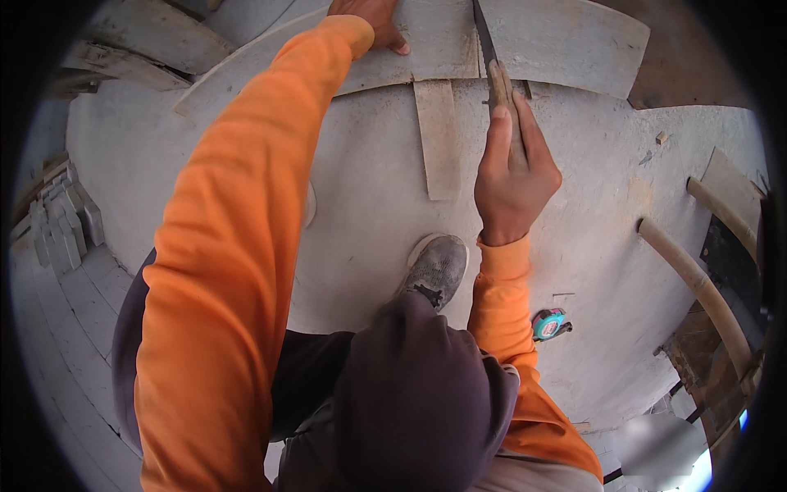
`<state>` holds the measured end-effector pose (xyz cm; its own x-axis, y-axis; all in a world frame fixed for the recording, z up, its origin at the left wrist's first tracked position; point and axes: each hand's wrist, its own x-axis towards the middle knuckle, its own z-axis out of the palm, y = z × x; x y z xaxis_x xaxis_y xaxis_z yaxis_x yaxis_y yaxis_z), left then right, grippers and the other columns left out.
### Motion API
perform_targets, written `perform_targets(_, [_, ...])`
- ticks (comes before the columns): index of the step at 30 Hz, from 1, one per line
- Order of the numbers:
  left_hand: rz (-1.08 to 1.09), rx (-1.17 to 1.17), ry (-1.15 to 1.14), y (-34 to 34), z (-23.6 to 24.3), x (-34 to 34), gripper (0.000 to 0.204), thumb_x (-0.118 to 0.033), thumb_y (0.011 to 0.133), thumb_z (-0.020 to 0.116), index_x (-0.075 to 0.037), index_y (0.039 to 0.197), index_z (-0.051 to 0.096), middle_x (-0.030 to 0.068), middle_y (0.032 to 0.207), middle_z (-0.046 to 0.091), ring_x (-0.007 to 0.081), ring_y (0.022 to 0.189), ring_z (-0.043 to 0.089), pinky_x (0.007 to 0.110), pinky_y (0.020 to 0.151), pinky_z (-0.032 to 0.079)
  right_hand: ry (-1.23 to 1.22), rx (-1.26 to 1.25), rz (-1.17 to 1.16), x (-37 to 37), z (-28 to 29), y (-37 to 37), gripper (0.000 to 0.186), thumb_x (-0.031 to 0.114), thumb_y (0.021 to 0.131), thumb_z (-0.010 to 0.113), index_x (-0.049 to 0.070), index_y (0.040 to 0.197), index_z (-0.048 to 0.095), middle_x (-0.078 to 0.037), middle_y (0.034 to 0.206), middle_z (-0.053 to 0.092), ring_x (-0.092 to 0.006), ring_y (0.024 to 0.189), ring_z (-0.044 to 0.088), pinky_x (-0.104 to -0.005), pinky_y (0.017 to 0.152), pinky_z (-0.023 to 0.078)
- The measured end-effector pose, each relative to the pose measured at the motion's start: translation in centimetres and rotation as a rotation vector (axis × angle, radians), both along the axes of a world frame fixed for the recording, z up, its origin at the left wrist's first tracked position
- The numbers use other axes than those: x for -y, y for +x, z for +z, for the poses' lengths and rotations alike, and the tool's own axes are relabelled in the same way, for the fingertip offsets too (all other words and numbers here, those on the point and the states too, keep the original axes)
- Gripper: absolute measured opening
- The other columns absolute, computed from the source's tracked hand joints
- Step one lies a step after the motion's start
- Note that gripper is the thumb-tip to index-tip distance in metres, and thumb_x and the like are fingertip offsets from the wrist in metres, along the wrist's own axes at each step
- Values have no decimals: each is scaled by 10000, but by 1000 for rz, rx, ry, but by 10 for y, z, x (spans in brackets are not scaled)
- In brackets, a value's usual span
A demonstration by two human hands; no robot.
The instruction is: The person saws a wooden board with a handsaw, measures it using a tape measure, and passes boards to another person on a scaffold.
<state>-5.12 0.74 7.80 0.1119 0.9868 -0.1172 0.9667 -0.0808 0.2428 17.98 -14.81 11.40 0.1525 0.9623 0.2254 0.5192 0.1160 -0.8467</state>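
Observation:
A wide, pale wooden board point(566, 45) lies across the far part of the view. My left hand point(370, 18) rests on it, thumb stretched out and pressing down; its other fingers are partly cut off by the picture's edge. My right hand point(518, 176) grips the wooden handle of a handsaw point(485, 39), with thumb and a finger along the handle. The dark blade points away from me and meets the board beside a thin line in its surface. Under the board's near edge, a narrow wooden strip point(439, 148) sticks out toward me.
My grey shoe point(439, 266) stands on the pale floor. A teal tape measure point(548, 325) lies near my right forearm. Long rounded poles point(697, 279) lean at the right. Planks point(156, 37) sit at the far left, above stacked grey blocks point(65, 217). A brown sheet point(693, 57) lies far right.

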Motion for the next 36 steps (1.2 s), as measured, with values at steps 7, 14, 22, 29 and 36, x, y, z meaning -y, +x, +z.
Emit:
perform_targets(7, [33, 0, -5, -6, 13, -2, 826, -226, 567, 956, -70, 1245, 510, 181, 1278, 631, 381, 1268, 552, 552, 1088, 383, -62, 169, 12, 146, 19, 53, 347, -20, 920, 622, -143, 1244, 637, -266, 1016, 750, -202, 775, 767, -254, 641, 568])
perform_targets(14, [47, 23, -110, 9, 10, 1, 810, -205, 568, 954, -68, 1233, 513, 182, 1236, 651, 398, 1238, 572, 545, 1065, 394, 8, 14, -5, 4, -1, 2, 307, 57, 940, 686, -29, 1234, 689, -152, 862, 755, -117, 598, 657, -244, 581, 510])
perform_targets(22, [35, -53, -37, -7, 18, -1, 795, -202, 579, 953, -68, 1230, 516, 169, 1252, 646, 389, 1254, 564, 579, 1020, 417, -9, 87, -15, 106, 2, 37, 322, 8, 929, 647, -115, 1227, 660, -249, 997, 757, -197, 737, 759, -262, 628, 566])
perform_targets(29, [45, -11, -49, 10, 2, 5, 793, -192, 579, 952, -75, 1228, 511, 148, 1230, 647, 379, 1223, 571, 583, 1028, 409, 6, 36, 7, 24, -2, 9, 314, 49, 931, 692, -39, 1233, 684, -196, 894, 755, -153, 639, 709, -262, 599, 533])
perform_targets(36, [45, -50, -38, -5, 11, 1, 761, -193, 573, 945, -91, 1189, 511, 150, 1208, 651, 379, 1211, 573, 532, 1004, 414, -52, 95, -22, 131, 2, 38, 322, 34, 941, 624, -123, 1220, 661, -245, 982, 760, -232, 744, 763, -275, 663, 574])
